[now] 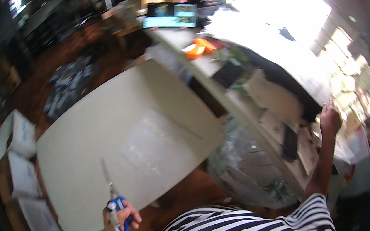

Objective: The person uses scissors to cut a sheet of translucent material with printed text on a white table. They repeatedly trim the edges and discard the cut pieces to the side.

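Note:
My left hand [127, 212] is closed around the blue handles of a pair of scissors [109, 188], low over the near left of the pale table. The blades point away from me, and a small whitish part shows beside the handles. To the scissors' right, a translucent plastic sheet or bag [151, 142] with faint yellowish print lies flat on the table. My right arm stretches far right, over the side desk. There my right hand [330, 121] is beside bright white sheets near the window; blur and glare hide whether its fingers hold anything.
Open white cartons [23, 172] line the pale table's [81, 127] left edge. The side desk [259, 125] carries a dark phone [290, 142], brown paper pieces, an orange tape dispenser [196, 49] and a lit screen [170, 15]. A large clear plastic bag [245, 168] sits between table and desk.

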Motion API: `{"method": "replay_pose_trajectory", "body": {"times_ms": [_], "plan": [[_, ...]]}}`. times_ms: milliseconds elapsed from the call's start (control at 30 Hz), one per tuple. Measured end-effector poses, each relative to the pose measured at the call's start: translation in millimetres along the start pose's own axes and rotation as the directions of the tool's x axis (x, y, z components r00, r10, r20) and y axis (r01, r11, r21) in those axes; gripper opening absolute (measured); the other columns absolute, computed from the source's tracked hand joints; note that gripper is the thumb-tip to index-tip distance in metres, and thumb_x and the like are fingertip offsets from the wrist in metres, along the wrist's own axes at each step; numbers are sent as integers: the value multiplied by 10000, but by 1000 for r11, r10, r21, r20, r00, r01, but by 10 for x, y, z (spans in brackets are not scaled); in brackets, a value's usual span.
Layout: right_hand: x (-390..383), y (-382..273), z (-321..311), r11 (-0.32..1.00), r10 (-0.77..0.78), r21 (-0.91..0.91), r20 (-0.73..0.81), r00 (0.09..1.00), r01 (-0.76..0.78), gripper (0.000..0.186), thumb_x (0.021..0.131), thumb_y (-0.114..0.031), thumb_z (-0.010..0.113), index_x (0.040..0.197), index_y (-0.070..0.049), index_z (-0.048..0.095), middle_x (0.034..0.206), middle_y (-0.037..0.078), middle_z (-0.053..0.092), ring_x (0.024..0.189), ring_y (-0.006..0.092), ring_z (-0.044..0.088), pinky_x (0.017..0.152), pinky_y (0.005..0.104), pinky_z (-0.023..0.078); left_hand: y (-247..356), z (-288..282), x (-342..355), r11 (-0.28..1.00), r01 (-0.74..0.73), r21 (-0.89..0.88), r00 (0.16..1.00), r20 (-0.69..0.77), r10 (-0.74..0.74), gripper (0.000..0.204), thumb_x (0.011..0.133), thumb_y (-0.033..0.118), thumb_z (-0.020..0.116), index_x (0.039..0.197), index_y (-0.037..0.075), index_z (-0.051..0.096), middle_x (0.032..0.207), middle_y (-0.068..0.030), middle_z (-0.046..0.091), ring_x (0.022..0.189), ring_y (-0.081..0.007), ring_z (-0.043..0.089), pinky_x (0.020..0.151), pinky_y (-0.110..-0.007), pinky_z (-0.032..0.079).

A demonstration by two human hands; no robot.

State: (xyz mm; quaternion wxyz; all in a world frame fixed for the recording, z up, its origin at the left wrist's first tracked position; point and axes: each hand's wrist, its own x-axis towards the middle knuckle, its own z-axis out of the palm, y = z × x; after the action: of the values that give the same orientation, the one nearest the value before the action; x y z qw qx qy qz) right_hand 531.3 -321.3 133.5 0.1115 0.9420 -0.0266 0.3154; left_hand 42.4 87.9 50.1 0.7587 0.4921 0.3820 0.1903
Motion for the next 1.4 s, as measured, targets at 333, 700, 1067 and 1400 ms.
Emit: {"method": "replay_pose_trajectory", "body": {"times_ms": [333, 700, 1067, 1400], "plan": [[-3052, -3435, -1269, 62, -878, 899, -157, 452, 433, 543, 929, -481, 602, 1310, -97, 554, 1441, 219, 434, 1372, 413, 367, 1106, 549, 299, -553, -268, -429, 980, 198, 17, 971, -142, -194, 238, 822, 157, 726, 892, -56, 647, 784, -138, 671, 609, -171, 648, 511, -264, 520], [-3114, -3459, -1267, -543, -832, 771, -548, -87, 333, 374, 852, -341, 725, 1127, -100, 647, 1325, 107, 563, 1385, 339, 399, 1168, 550, 247, -1044, -240, -961, 902, 381, 201, 901, -299, -314, 242, 918, 227, 644, 851, -4, 672, 712, -81, 691, 646, -160, 671, 618, -291, 500], [-3136, -3489, -1268, -520, -838, 769, -543, -51, 370, 375, 853, -280, 719, 1206, -165, 666, 1278, 80, 591, 1337, 303, 463, 1161, 515, 270, -1017, -150, -923, 915, 352, 199, 920, -254, -299, 126, 879, 125, 613, 788, 40, 596, 698, -9, 574, 641, -93, 543, 591, -238, 417], [-3147, -3485, -1300, -506, -850, 785, -525, -49, 356, 359, 851, -268, 721, 1189, -154, 683, 1269, 79, 600, 1319, 291, 481, 1154, 498, 291, -1219, -172, -776, 910, 267, 318, 946, -265, -185, 320, 837, 308, 688, 806, -6, 638, 688, -171, 640, 656, -305, 657, 628, -380, 463]]}}
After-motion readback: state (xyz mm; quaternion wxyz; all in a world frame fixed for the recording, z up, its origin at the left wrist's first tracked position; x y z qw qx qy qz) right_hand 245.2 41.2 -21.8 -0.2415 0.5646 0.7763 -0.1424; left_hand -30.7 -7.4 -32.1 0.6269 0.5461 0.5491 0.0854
